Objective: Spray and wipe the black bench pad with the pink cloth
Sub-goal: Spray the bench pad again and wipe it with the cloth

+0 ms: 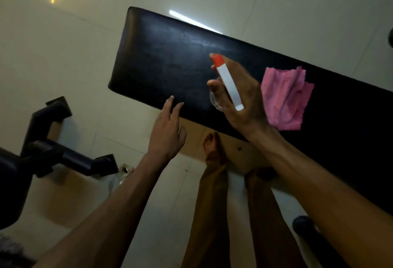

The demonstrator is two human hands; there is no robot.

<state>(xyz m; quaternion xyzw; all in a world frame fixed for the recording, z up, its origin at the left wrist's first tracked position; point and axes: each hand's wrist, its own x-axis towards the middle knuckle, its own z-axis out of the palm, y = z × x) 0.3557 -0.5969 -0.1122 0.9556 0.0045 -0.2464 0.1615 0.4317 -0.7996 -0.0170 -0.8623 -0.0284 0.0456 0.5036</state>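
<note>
**Spray bottle raised over the bench pad, cloth waiting at its side**

Your two forearms fill the lower frame, reaching up from 6 o'clock toward the black bench pad (170, 61), which runs as a long dark slab from 11 o'clock down to 4 o'clock across the pale tiled floor (74, 44).

Your right hand (240, 97) grips a white spray bottle (228, 85) with an orange-red cap (218, 59); your fingers (214, 86) curl round the body of it, one fingertip up beside the cap, and the bottle tilts with the cap toward 11 o'clock over the pad's middle.

Your left hand (168, 131) sits at 9 o'clock of the right one, at the pad's near edge. Its fingers are straight and slightly spread, holding nothing, the tips just reaching the edge; whether they press on it you cannot tell.

Just at 3 o'clock of your right hand the pink cloth (285, 99) lies crumpled flat on the pad.

Below the pad you see your bare foot (210, 142) and brown trouser legs (210, 204). At 8 o'clock stands a black metal frame (53, 140) on the floor.
</note>
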